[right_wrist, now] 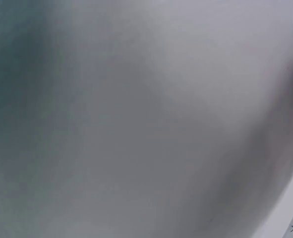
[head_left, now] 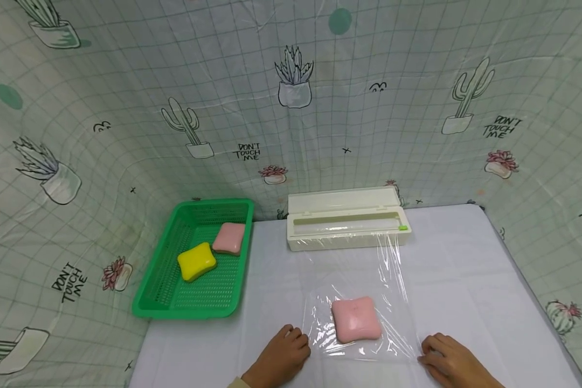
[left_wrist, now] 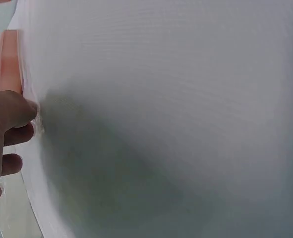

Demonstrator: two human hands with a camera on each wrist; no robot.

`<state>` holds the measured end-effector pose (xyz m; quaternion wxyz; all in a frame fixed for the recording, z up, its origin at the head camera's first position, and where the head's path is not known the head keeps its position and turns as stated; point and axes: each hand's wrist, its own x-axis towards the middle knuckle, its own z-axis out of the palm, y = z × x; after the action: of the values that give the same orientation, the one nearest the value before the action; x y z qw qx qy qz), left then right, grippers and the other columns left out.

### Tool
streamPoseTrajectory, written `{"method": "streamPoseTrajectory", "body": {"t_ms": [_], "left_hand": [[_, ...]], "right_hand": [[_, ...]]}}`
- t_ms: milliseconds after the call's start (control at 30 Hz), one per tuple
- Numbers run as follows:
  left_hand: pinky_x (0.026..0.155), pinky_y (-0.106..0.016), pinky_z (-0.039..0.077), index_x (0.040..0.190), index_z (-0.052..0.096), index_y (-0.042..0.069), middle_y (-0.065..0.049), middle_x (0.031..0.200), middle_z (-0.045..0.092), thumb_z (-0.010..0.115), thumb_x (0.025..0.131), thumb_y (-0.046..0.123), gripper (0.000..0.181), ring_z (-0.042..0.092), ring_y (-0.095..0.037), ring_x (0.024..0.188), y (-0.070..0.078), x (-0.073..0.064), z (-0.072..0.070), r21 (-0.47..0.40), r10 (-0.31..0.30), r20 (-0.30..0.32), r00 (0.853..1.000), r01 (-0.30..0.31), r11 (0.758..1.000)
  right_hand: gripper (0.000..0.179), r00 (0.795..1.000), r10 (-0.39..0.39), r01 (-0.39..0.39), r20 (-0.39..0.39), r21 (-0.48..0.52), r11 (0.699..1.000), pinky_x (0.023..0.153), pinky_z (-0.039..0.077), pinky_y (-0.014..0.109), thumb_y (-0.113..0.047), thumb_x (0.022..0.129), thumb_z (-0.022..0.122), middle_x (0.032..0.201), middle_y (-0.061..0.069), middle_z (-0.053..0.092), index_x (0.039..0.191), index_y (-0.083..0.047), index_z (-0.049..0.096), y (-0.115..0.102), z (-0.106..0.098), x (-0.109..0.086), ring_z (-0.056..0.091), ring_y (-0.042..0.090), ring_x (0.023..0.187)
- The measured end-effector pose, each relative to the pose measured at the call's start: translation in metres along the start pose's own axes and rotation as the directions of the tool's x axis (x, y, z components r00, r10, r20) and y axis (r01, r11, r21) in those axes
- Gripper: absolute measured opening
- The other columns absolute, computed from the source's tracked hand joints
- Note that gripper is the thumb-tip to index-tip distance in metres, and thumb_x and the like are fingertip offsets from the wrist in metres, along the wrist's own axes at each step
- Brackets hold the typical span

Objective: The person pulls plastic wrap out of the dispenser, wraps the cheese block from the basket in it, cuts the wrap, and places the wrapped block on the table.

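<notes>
A pink soap bar [head_left: 356,319] lies on a sheet of clear cling film [head_left: 395,339] spread over the white table. The film runs from a cream dispenser box [head_left: 330,242] with its lid raised. My left hand [head_left: 280,357] pinches the film's near left corner. In the left wrist view, that hand [left_wrist: 2,124] has thumb and finger on the film's edge, beside the soap [left_wrist: 10,64]. At the near right corner, my right hand [head_left: 455,360] pinches the film between thumb and fingers. The right wrist view is mostly a blurred grey surface and does not show the hand's grip.
A green basket [head_left: 184,312] stands at the left, holding a yellow soap bar [head_left: 196,262] and another pink soap bar [head_left: 229,238]. A small green slider [head_left: 403,227] sits at the box's right end. Cactus-print cloth [head_left: 320,129] surrounds the table's back and sides.
</notes>
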<state>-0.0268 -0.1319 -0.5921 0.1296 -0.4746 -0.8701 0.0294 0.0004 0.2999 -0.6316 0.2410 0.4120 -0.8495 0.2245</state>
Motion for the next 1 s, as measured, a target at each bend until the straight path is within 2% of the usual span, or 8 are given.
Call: {"method": "streamPoseTrajectory", "body": {"t_ms": [100, 200, 400, 533, 667, 800, 933, 1000], "left_hand": [[0.088, -0.028, 0.049, 0.089, 0.077, 0.023, 0.011, 0.091, 0.067, 0.084, 0.088, 0.028, 0.009, 0.059, -0.008, 0.088, 0.0, 0.001, -0.001, 0.0, -0.029, 0.003, 1.0, 0.029, 1.0], [0.09, -0.03, 0.05, 0.09, 0.076, 0.023, 0.011, 0.093, 0.068, 0.083, 0.09, 0.027, 0.008, 0.061, -0.008, 0.09, -0.002, 0.003, -0.005, -0.058, -0.107, 0.009, 0.994, 0.107, 0.993], [0.094, -0.035, 0.05, 0.091, 0.071, 0.022, 0.011, 0.095, 0.067, 0.08, 0.09, 0.021, 0.009, 0.061, -0.011, 0.097, -0.015, 0.014, -0.017, -0.23, -0.287, 0.064, 0.956, 0.294, 0.928], [0.093, -0.037, 0.049, 0.09, 0.071, 0.02, 0.009, 0.095, 0.066, 0.08, 0.089, 0.016, 0.011, 0.06, -0.013, 0.098, -0.023, 0.02, -0.013, -0.313, -0.367, 0.07, 0.927, 0.37, 0.875], [0.092, -0.039, 0.048, 0.089, 0.071, 0.019, 0.008, 0.097, 0.065, 0.08, 0.09, 0.014, 0.011, 0.059, -0.014, 0.097, -0.028, 0.025, -0.005, -0.37, -0.405, 0.112, 0.907, 0.417, 0.831], [0.094, -0.039, 0.047, 0.088, 0.072, 0.02, 0.007, 0.1, 0.064, 0.08, 0.091, 0.015, 0.01, 0.057, -0.014, 0.098, -0.03, 0.029, 0.0, -0.382, -0.412, 0.186, 0.892, 0.452, 0.807], [0.094, -0.039, 0.047, 0.086, 0.074, 0.02, 0.007, 0.098, 0.062, 0.081, 0.09, 0.016, 0.009, 0.056, -0.014, 0.097, -0.028, 0.03, 0.002, -0.358, -0.411, 0.209, 0.887, 0.461, 0.812], [0.094, -0.038, 0.046, 0.086, 0.075, 0.02, 0.007, 0.097, 0.062, 0.08, 0.09, 0.016, 0.008, 0.055, -0.014, 0.097, -0.027, 0.029, 0.002, -0.356, -0.415, 0.211, 0.885, 0.465, 0.81]], "right_hand": [[0.057, 1.0, 0.018, -0.018, -0.026, 0.011, 1.0, 0.068, 0.042, 0.015, -0.041, 0.114, 0.039, 0.092, -0.01, 0.059, 0.075, -0.017, 0.073, 0.0, 0.0, 0.002, 0.05, 0.003, 0.077], [0.052, 0.998, 0.033, -0.032, -0.058, 0.022, 0.999, 0.069, 0.044, 0.016, -0.04, 0.114, 0.042, 0.092, -0.009, 0.06, 0.078, -0.017, 0.072, 0.003, -0.002, 0.007, 0.053, 0.006, 0.079], [0.044, 0.988, 0.152, -0.152, -0.036, -0.016, 0.988, 0.079, 0.045, 0.018, -0.043, 0.113, 0.044, 0.097, -0.012, 0.063, 0.088, -0.02, 0.071, 0.011, -0.011, 0.027, 0.057, 0.007, 0.086], [0.012, 0.962, 0.272, -0.27, 0.036, -0.059, 0.961, 0.08, 0.047, 0.022, -0.023, 0.1, 0.074, 0.099, -0.013, 0.064, 0.089, -0.023, 0.068, 0.017, -0.014, 0.042, 0.059, 0.009, 0.088], [0.033, 0.921, 0.374, -0.363, 0.113, -0.105, 0.926, 0.073, 0.05, 0.029, -0.005, 0.076, 0.088, 0.097, -0.016, 0.061, 0.085, -0.026, 0.064, 0.021, -0.009, 0.053, 0.056, 0.008, 0.086], [0.033, 0.892, 0.425, -0.407, 0.157, -0.132, 0.904, 0.067, 0.047, 0.031, -0.005, 0.076, 0.086, 0.093, -0.015, 0.057, 0.078, -0.026, 0.06, 0.021, -0.003, 0.059, 0.051, 0.007, 0.081], [0.03, 0.871, 0.462, -0.439, 0.168, -0.16, 0.884, 0.064, 0.046, 0.029, -0.004, 0.076, 0.085, 0.089, -0.012, 0.058, 0.075, -0.023, 0.062, 0.018, -0.001, 0.062, 0.05, 0.008, 0.077], [0.026, 0.843, 0.506, -0.479, 0.186, -0.17, 0.861, 0.064, 0.047, 0.029, -0.004, 0.076, 0.086, 0.088, -0.01, 0.059, 0.075, -0.02, 0.065, 0.015, -0.001, 0.062, 0.052, 0.009, 0.076]]}}
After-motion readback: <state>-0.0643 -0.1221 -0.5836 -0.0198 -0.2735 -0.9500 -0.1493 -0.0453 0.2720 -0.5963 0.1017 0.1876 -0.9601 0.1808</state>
